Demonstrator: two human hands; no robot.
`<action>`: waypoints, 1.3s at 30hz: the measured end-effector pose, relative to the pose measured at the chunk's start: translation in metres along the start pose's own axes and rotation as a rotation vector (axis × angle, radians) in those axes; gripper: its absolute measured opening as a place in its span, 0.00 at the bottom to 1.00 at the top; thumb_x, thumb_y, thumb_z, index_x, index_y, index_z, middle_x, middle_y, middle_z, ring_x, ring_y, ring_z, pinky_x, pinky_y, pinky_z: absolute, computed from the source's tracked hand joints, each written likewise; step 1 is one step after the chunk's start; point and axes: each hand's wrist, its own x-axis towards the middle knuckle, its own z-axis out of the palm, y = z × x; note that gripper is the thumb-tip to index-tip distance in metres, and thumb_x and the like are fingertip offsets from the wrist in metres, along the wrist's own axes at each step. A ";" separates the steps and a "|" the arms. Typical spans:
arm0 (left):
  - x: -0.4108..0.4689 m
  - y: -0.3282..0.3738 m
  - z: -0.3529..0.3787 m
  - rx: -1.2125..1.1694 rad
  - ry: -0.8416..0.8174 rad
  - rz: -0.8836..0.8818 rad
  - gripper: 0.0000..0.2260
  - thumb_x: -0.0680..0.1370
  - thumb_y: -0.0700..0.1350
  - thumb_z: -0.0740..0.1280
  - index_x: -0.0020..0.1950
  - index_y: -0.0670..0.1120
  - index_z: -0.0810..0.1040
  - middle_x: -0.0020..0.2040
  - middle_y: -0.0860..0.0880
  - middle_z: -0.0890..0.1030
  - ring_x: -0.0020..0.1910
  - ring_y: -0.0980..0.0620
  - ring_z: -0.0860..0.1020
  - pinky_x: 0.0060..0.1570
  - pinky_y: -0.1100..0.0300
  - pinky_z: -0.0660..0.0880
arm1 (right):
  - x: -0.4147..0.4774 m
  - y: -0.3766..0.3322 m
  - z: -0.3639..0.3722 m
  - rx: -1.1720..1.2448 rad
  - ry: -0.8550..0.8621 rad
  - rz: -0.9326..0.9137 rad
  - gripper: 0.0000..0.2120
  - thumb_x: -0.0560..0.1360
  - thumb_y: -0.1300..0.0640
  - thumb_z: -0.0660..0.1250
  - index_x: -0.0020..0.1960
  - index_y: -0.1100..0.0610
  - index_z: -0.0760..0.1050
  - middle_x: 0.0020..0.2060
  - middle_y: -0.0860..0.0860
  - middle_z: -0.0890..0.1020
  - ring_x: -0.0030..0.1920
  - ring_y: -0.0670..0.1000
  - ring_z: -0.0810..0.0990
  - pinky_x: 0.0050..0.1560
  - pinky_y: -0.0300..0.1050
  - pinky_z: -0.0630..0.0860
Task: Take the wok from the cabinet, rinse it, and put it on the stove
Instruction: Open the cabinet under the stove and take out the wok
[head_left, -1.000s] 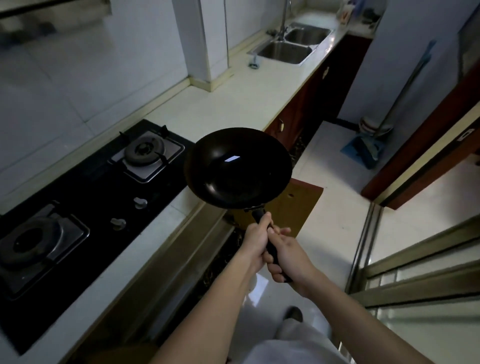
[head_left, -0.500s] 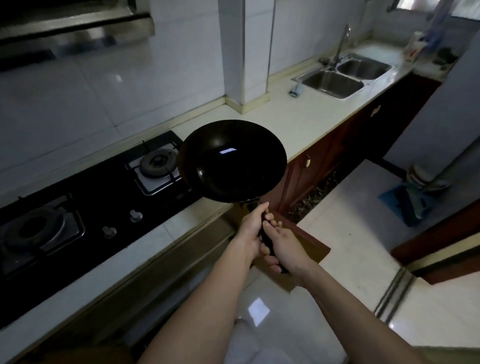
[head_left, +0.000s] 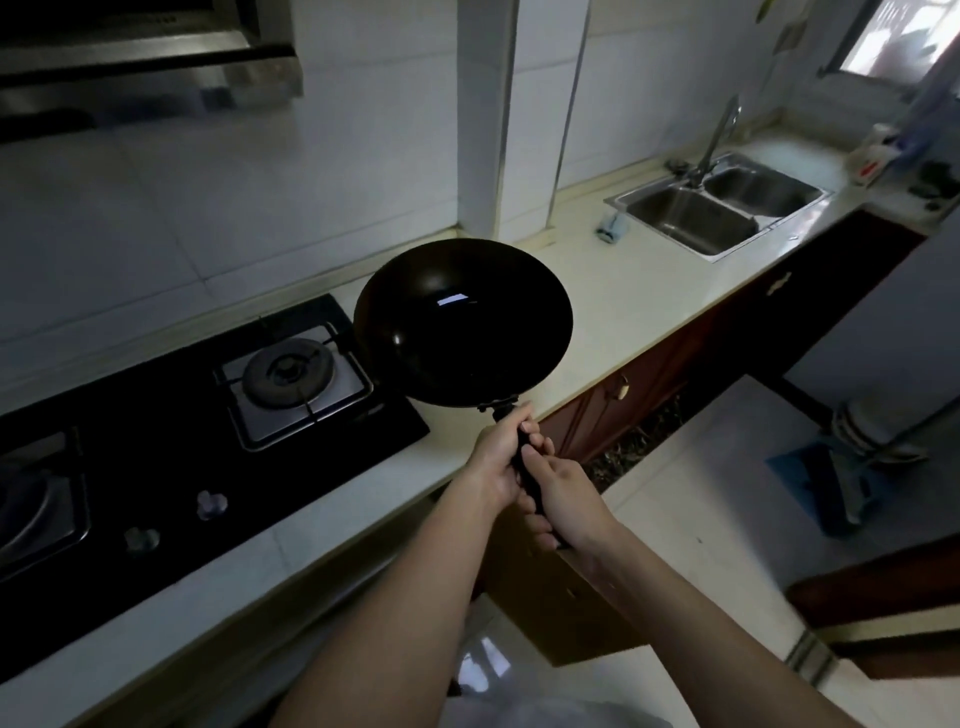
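Kitchen counter (head_left: 623, 291), wok (head_left: 462, 322) in transit

Two hands share the load: left hand (head_left: 496, 457) nearer the bowl, right hand (head_left: 569, 499) behind, each grip curled round the handle (head_left: 521, 453). The wok hangs over the counter edge beside the stove (head_left: 156, 441). A second ago it hung nearer the open cabinet door (head_left: 561, 597); the sink (head_left: 691, 218), probably next, now shows larger.

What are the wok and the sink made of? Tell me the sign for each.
The wok looks like seasoned carbon steel or iron: glossy black, with a sharp light reflection. The sink looks like stainless steel: brushed silver-grey sheen.
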 end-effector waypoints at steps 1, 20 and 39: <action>0.007 0.001 0.003 0.009 0.010 0.003 0.20 0.81 0.51 0.67 0.31 0.48 0.68 0.28 0.51 0.69 0.28 0.53 0.73 0.37 0.61 0.76 | 0.005 -0.002 -0.005 0.003 -0.006 0.001 0.18 0.84 0.47 0.56 0.45 0.60 0.71 0.27 0.53 0.70 0.22 0.48 0.64 0.21 0.39 0.61; 0.143 0.030 0.086 -0.185 0.347 0.035 0.20 0.83 0.50 0.64 0.32 0.47 0.65 0.22 0.53 0.65 0.17 0.57 0.64 0.19 0.65 0.64 | 0.162 -0.029 -0.121 -0.105 -0.265 0.066 0.20 0.84 0.47 0.55 0.40 0.60 0.69 0.26 0.55 0.71 0.22 0.51 0.65 0.22 0.40 0.63; 0.215 0.051 0.020 0.024 0.279 0.073 0.16 0.79 0.43 0.70 0.33 0.44 0.71 0.29 0.49 0.71 0.27 0.53 0.71 0.33 0.60 0.72 | 0.236 -0.020 -0.086 -0.048 -0.220 0.110 0.17 0.85 0.49 0.54 0.46 0.61 0.71 0.27 0.53 0.70 0.22 0.49 0.64 0.21 0.40 0.63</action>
